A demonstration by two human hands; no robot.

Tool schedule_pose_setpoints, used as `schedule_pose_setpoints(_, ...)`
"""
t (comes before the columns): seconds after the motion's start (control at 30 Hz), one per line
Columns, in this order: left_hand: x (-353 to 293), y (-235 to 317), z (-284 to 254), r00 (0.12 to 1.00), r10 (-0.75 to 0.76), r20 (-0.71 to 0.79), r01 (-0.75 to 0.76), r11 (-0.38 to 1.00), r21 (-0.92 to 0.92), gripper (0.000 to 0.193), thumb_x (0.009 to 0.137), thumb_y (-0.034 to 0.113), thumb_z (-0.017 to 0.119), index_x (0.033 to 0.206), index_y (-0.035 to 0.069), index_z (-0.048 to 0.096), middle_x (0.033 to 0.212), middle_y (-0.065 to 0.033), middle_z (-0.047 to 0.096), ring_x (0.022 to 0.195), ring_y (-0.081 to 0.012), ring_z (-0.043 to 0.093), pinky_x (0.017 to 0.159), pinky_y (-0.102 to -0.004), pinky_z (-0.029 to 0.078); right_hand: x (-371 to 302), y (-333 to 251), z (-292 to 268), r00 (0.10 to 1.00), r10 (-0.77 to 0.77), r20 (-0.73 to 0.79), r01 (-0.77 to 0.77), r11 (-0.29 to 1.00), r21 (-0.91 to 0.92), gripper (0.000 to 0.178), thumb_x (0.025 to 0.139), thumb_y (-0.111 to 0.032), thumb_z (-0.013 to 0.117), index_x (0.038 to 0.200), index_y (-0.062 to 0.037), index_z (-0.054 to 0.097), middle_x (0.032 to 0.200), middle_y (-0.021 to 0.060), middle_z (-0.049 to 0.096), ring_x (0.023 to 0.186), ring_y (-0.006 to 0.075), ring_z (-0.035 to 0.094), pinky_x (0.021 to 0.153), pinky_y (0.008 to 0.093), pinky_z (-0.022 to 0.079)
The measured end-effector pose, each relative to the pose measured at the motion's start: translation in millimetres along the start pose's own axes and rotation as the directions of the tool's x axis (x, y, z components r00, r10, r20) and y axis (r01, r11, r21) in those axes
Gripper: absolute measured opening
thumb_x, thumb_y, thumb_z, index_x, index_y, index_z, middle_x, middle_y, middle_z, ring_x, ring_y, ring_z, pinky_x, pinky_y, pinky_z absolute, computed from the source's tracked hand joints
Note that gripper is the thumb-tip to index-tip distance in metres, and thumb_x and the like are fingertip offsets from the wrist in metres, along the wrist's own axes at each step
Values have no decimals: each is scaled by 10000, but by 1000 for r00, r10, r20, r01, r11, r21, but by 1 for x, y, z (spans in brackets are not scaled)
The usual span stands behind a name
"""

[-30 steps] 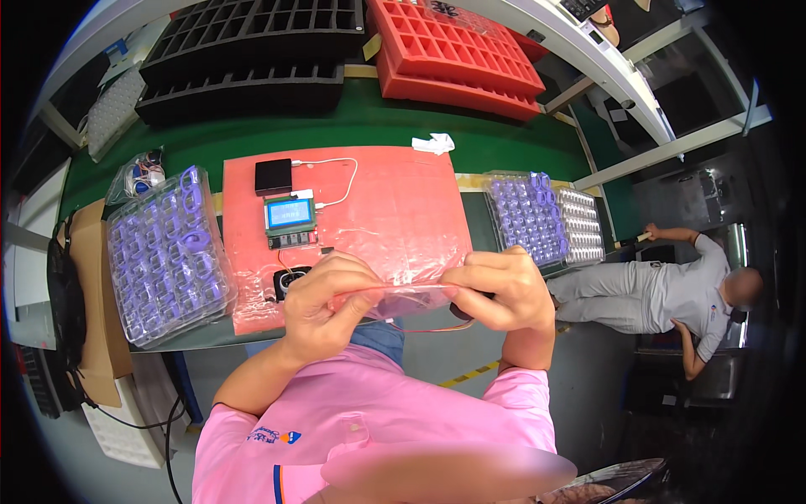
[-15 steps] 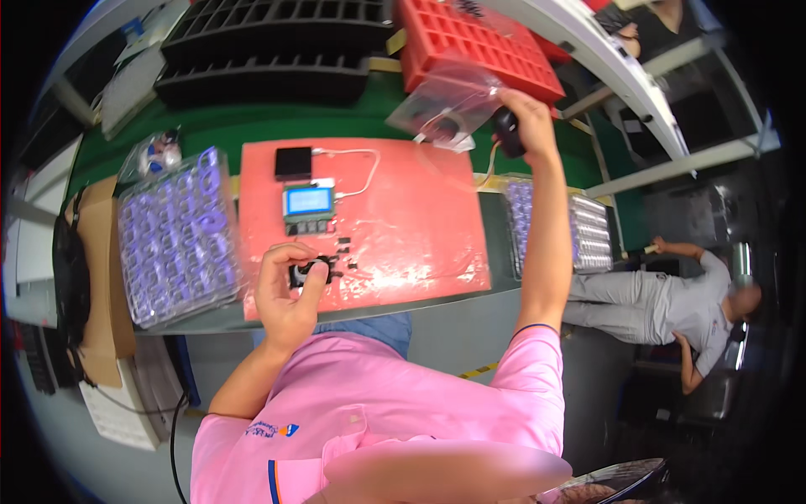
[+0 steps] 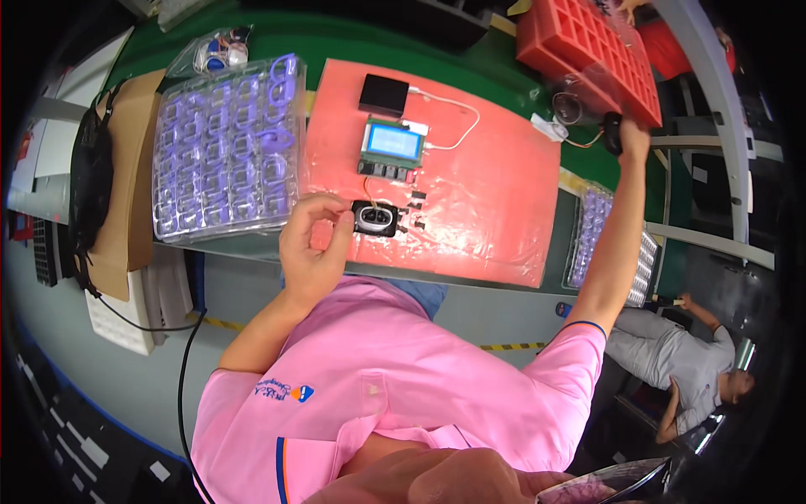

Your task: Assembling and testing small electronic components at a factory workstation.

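Note:
On the pink-red mat (image 3: 478, 210) lies a small black square module (image 3: 375, 218) with a silver oval ring and thin wires. The thumb and forefinger of my left hand (image 3: 315, 248) close together at its left edge. Far to the right, beside the red divided tray, my right hand (image 3: 635, 141) grips a rounded black device (image 3: 613, 133) with a thin cable. Above the module sits a small circuit board with a lit blue screen (image 3: 393, 141). A white cable (image 3: 470, 118) links it to a black box (image 3: 384, 94).
Small black pieces (image 3: 417, 202) lie right of the module. A clear tray of purple watch-like items (image 3: 227, 151) stands left of the mat, with a bagged bundle (image 3: 220, 52) behind it. The red divided tray (image 3: 588, 59) is far right. A person (image 3: 680, 361) stands beyond the table's right end.
The view has shifted, so the mat appears higher and further right. My left thumb has come off the module's face to its left edge. My right hand still holds the black device, now by the red tray.

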State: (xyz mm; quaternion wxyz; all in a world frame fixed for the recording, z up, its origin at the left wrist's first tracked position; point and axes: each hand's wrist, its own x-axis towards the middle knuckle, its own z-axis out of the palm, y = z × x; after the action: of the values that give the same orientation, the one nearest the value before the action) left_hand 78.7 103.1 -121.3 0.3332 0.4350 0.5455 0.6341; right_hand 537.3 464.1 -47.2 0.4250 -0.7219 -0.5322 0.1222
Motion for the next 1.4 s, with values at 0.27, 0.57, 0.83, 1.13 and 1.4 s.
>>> schedule_pose_setpoints(0.27, 3, -6, 12, 993, 14, 117, -18, 999, 31, 190, 894, -64, 733, 1052, 7, 657, 1052, -103, 713, 897, -174, 677, 789, -292, 541, -146, -77, -50, 917, -291, 271, 175, 908, 381, 295, 1011, -98, 634, 1261, 48, 691, 1116, 92, 719, 961, 150, 680, 879, 283, 541)
schedule_pose_setpoints(0.57, 4, -1, 15, 959, 99, 267, -171, 950, 262, 220, 842, -53, 765, 1033, 14, 680, 1057, -119, 708, 945, -278, 673, 804, -357, 535, -313, -77, -13, 269, -946, 181, 961, 277, 20, 455, 762, -59, 935, 1133, -3, 678, 1098, 172, 770, 1013, 356, 763, 835, 410, 641)
schedule_pose_setpoints(0.83, -5, -1, 17, 916, 159, 368, -299, 883, 361, 201, 815, -33, 777, 992, 30, 704, 1072, -92, 709, 990, -310, 640, 855, -399, 513, -375, -31, 3, 328, -850, 413, 921, 385, 59, 342, 773, -142, 911, 1038, -2, 745, 1124, 155, 762, 1097, 363, 734, 871, 421, 626)
schedule_pose_setpoints(1.13, -24, 1, 45, 829, 137, 542, -393, 833, 390, 231, 813, 75, 808, 1020, 58, 706, 1117, -64, 698, 1087, -305, 597, 925, -424, 476, -373, 1, -4, 711, -684, 162, 667, 729, 152, 225, 923, -100, 776, 1098, 32, 728, 1125, 191, 741, 1019, 303, 734, 866, 394, 593)
schedule_pose_setpoints(1.4, -20, 7, 90, 708, 78, 702, -504, 752, 425, 502, 790, 199, 840, 1209, 22, 629, 1232, -109, 661, 1254, -317, 534, 1003, -456, 436, -322, -29, 17, 917, -17, 400, -8, 998, 61, 326, 986, -146, 730, 1236, 50, 660, 998, 155, 729, 883, 216, 709, 786, 341, 573)
